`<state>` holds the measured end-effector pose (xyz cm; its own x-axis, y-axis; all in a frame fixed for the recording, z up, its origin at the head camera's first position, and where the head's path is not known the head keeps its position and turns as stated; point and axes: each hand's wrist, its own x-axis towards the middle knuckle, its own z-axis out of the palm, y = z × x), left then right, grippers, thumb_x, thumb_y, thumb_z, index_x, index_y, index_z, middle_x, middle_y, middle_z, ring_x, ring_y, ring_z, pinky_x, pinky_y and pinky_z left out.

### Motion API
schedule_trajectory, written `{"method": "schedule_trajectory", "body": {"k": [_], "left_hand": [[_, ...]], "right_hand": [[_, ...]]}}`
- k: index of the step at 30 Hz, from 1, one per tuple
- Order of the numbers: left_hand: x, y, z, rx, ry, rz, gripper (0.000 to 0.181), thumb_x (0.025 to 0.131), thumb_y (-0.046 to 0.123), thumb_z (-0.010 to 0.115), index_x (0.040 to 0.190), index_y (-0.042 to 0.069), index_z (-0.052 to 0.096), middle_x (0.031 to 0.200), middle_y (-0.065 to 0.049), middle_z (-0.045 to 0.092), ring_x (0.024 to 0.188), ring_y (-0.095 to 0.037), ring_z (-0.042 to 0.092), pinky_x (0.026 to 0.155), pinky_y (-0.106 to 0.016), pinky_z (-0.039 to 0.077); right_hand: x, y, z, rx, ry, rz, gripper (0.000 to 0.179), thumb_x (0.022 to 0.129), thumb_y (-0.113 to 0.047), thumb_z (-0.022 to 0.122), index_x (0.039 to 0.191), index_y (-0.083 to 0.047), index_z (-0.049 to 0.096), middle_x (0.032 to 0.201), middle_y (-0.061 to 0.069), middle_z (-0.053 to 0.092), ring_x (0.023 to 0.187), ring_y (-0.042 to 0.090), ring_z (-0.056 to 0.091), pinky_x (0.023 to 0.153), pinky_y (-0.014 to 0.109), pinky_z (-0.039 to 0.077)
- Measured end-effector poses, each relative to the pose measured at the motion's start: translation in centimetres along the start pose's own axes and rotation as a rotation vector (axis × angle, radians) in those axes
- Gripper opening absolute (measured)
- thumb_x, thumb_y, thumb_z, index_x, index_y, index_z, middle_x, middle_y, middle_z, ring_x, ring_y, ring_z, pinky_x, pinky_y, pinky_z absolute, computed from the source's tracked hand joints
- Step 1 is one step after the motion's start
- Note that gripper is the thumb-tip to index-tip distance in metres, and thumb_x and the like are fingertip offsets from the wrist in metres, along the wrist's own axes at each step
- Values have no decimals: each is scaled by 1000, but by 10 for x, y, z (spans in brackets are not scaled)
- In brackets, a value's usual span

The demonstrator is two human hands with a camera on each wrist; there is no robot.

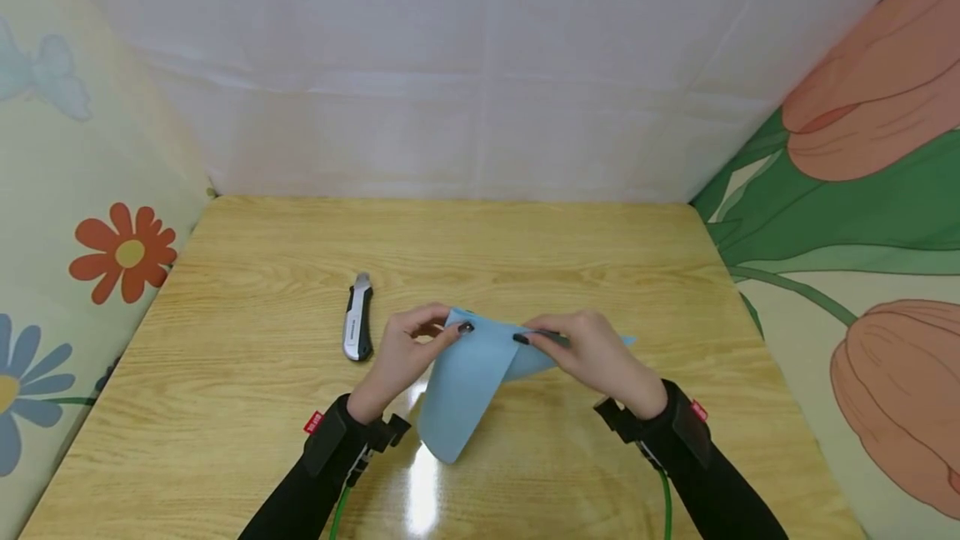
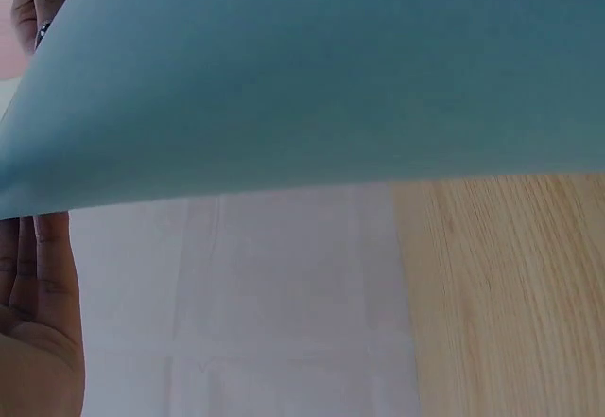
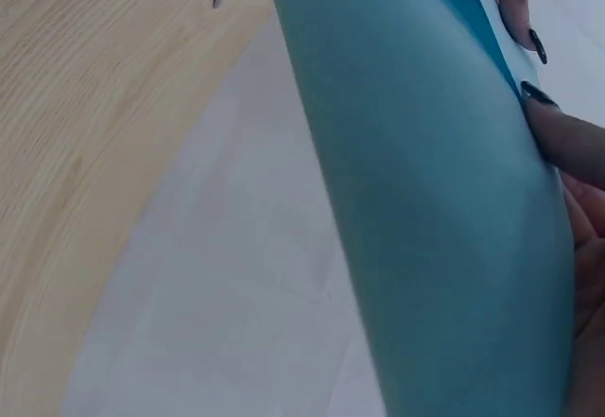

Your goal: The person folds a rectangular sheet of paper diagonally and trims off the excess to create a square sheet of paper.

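Filling the lower part of the head view, the wood-grained table (image 1: 600,261) is cropped by the bottom edge. Behind it hangs a creased white cloth (image 1: 480,65), cut off above; a flower-printed covering runs along each side, the left panel (image 1: 45,165) and the right panel (image 1: 862,223) both passing out of frame. Black sleeves (image 1: 292,482) enter from below, incomplete. The blue sheet (image 1: 461,390), curved and overlapped on itself, is held over the near middle of the table; whether its rounded lower end touches the surface cannot be told. The right hand (image 1: 600,361) pinches its upper edge, thumb in front, the remaining fingers largely concealed; a narrow blue tip emerges beyond that hand. The left hand (image 1: 408,352) pinches the upper left corner closely between thumb and fingers, some fingertips being hidden behind the sheet. In both wrist views the sheet masks much of the hands. Smallest is the utility knife (image 1: 358,319), lying near the left hand on its outer side, its lettering illegible.
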<state>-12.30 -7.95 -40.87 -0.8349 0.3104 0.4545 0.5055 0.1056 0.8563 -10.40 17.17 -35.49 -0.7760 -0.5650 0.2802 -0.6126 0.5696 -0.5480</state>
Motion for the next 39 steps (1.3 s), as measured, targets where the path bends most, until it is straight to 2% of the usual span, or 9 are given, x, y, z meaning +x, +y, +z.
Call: {"method": "schedule_trajectory", "body": {"k": [7, 11, 17, 21, 24, 26, 32, 36, 39], "left_hand": [[-1, -1, 2, -36, 9, -30, 17, 85, -6, 63, 102, -8, 67, 91, -21, 67, 81, -5, 63, 65, -26, 54], [1, 0, 8, -50, 77, -81, 17, 84, -9, 62, 99, -11, 67, 89, -23, 67, 78, -1, 62, 64, -22, 53], [3, 3, 20, -129, 178, -173, 15, 82, -11, 63, 96, -15, 65, 88, -28, 66, 76, 1, 62, 63, -17, 50], [3, 3, 26, -194, 197, -179, 12, 82, -12, 61, 93, -17, 62, 81, -3, 70, 68, 2, 58, 58, -14, 45], [3, 3, 28, -218, 224, -188, 7, 81, -11, 63, 87, -15, 61, 74, 17, 64, 60, 0, 51, 52, -14, 38], [4, 3, 29, -219, 244, -202, 5, 81, -11, 64, 84, -14, 60, 71, 16, 62, 58, -1, 47, 51, -15, 35], [3, 4, 32, -265, 270, -219, 7, 80, -12, 65, 81, -14, 58, 71, 14, 62, 58, -1, 47, 52, -15, 36], [3, 3, 32, -274, 255, -194, 7, 80, -13, 63, 84, -15, 58, 73, 14, 62, 60, 0, 48, 53, -15, 37], [1, 1, 30, -248, 210, -167, 9, 86, -10, 58, 91, -17, 60, 80, 17, 63, 66, 0, 53, 57, -15, 41]], "right_hand": [[0, 2, 0, 68, 34, 9, 15, 88, -3, 63, 100, -2, 72, 90, 10, 72, 60, 2, 61, 49, 18, 41], [1, 4, 1, 69, 41, 6, 15, 88, -3, 63, 100, -2, 72, 90, 9, 72, 59, 2, 60, 49, 19, 41], [2, 4, 4, 60, 59, 16, 14, 88, -3, 63, 99, -1, 72, 89, 9, 72, 64, 5, 62, 53, 19, 45], [2, 2, 4, 64, 61, 37, 13, 88, -4, 63, 97, -2, 73, 87, 8, 72, 63, 3, 61, 54, 20, 44], [2, -1, 5, 71, 60, 47, 13, 88, -4, 63, 96, -3, 73, 86, 7, 72, 61, 3, 60, 53, 20, 44], [3, -2, 5, 72, 60, 48, 13, 88, -4, 63, 96, -3, 73, 86, 8, 72, 62, 3, 61, 54, 20, 45], [2, -2, 6, 76, 57, 26, 13, 88, -3, 63, 95, -2, 73, 85, 8, 72, 58, 4, 59, 53, 20, 44], [1, -3, 5, 79, 57, 22, 13, 88, -2, 63, 95, -1, 73, 84, 9, 72, 54, 2, 57, 51, 19, 44], [1, -4, 4, 77, 71, 34, 13, 87, -2, 63, 95, 0, 73, 85, 10, 72, 56, 2, 59, 50, 19, 44]]}}
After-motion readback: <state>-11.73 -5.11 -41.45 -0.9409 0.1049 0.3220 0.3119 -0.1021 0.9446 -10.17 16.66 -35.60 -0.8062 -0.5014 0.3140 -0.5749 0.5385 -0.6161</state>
